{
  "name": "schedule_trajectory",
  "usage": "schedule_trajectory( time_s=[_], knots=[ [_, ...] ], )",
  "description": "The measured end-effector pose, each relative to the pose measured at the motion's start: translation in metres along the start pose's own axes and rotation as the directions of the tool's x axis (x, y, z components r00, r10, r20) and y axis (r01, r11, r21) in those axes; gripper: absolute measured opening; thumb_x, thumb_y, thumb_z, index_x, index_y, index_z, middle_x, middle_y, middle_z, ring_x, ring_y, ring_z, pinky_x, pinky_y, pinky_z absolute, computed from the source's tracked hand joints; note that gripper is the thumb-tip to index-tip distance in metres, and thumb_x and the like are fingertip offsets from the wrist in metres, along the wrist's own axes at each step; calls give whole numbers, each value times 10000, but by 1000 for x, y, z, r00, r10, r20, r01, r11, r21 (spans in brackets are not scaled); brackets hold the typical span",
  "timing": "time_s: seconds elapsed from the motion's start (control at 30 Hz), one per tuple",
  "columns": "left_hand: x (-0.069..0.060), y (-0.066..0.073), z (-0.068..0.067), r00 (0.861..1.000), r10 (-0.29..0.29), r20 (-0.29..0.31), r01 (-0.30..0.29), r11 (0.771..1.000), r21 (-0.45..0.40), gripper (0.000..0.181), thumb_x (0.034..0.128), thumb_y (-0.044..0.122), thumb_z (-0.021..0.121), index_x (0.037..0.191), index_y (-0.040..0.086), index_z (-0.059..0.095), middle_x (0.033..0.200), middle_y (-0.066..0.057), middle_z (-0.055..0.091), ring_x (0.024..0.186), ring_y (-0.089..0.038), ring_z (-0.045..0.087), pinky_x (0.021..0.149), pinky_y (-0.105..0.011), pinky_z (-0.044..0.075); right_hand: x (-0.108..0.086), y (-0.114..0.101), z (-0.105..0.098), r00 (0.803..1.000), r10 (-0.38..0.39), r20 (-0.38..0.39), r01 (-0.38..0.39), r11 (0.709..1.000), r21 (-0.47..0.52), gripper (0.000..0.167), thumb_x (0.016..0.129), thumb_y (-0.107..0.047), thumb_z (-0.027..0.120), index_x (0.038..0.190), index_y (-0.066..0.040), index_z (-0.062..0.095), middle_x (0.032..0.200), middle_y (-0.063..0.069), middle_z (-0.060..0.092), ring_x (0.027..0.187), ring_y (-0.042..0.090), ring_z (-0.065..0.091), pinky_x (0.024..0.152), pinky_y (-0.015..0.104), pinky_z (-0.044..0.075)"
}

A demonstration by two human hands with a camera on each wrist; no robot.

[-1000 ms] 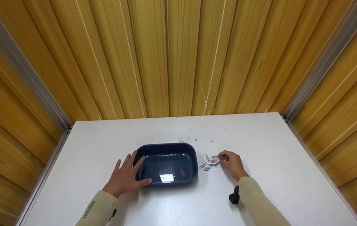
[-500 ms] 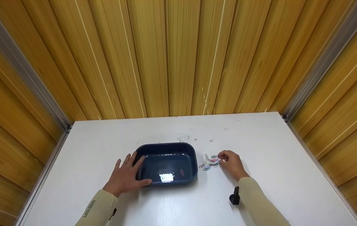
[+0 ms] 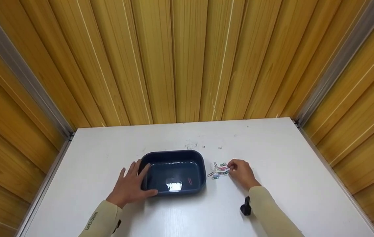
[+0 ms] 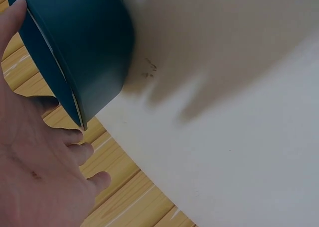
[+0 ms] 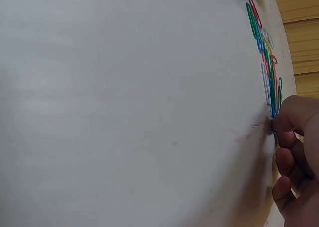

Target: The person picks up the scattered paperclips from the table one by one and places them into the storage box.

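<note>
A dark blue rectangular basin [image 3: 173, 193] stands on the white table with one red paper clip [image 3: 190, 181] inside. My left hand [image 3: 130, 188] spreads its fingers along the basin's left side, the thumb at the near rim; the left wrist view shows the fingers straight beside the basin wall [image 4: 94, 57]. Right of the basin lies a loose pile of coloured paper clips [image 3: 219, 171]. At the pile's right edge, my right hand [image 3: 242, 172] has its fingers curled. In the right wrist view, thumb and finger pinch a blue paper clip [image 5: 274, 132], mostly hidden by the fingertips.
The white table [image 3: 265, 141] reaches back to a yellow wood-patterned wall [image 3: 187, 65], with similar panels on both sides. Dark scuff marks [image 3: 191, 145] lie behind the basin. A black wrist camera [image 3: 246, 207] sticks out from the right sleeve.
My right hand's fingertips have shifted very slightly at the edge of the clip pile. The left hand, the basin and the red clip inside keep their places.
</note>
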State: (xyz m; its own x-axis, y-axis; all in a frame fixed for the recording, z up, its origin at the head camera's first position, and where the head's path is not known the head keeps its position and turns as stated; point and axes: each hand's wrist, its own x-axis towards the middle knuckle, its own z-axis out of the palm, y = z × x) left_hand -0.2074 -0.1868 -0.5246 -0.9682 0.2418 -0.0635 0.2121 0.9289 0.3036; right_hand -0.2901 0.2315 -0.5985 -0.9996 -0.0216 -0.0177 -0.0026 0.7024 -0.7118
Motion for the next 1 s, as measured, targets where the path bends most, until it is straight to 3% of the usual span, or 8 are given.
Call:
schedule_trajectory(
  time_s=[0.5,0.73,1.0],
  knots=[
    [0,-1,-2,999,-22,38,22,1000,4,1023,730,715,653,1518,154,318,1589,-183,250,1472,-405,211,1153,-655,129,-4,-2,3,999,-26,-27,26,999,-21,163,755,79,652,783,-82,641,798,43,585,763,151,511,690,262,431],
    [0,1,-3,999,-20,50,21,1000,-8,1025,734,703,661,1518,138,318,1592,-186,240,1469,-411,214,1153,-657,125,-9,3,2,999,-36,-27,37,999,29,171,784,69,651,811,-100,651,837,15,619,799,135,537,733,271,457],
    [-1,-1,-4,998,-26,53,27,999,-19,1038,722,708,668,1515,134,322,1590,-191,241,1463,-421,222,1148,-667,118,-14,3,-1,998,-25,-52,30,995,100,143,807,27,684,835,-112,667,814,2,617,763,134,526,681,229,439]
  ],
)
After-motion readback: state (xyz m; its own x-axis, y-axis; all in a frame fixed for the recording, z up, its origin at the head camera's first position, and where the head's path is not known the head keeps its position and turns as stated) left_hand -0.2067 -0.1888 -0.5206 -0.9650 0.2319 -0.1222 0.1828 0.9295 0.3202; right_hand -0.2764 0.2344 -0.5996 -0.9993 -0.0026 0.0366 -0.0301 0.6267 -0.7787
